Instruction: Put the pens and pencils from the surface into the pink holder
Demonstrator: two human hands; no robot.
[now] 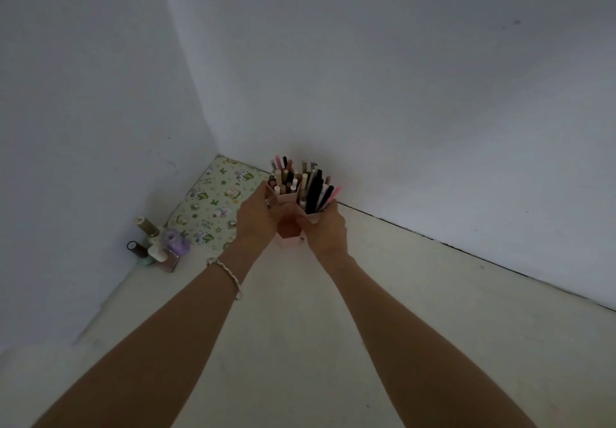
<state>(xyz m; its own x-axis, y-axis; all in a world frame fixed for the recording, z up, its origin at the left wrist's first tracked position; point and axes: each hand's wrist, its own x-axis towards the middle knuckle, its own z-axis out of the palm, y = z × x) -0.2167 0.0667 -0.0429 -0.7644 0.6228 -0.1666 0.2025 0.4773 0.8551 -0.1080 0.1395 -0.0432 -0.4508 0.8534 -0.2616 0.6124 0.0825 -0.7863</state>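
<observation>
**A:** What lay left of the grip?

**B:** A cluster of small bottles (156, 244) well out to that side. A patterned mat (213, 201) lay just beside the left hand (255, 217).

**A:** And the grip itself?

**B:** Both hands clasped the pink holder (288, 202). The left hand curled round its left wall and the right hand (325, 227) round its right, with the holder between the palms. The pens and pencils (300, 181) stood packed inside, their ends rising above the fingers. I saw none loose on the surface (366, 327) nearer than the grip.

**A:** Was it lifted?

**B:** I couldn't tell whether its base touched down.

**A:** What could have gone wrong?

**B:** The holder looked crowded. A pink pen (335, 192) leaned out over the right hand, so I judged a tilt that way could spill it. Setting the base half on the mat's edge might have rocked the whole thing over.
</observation>
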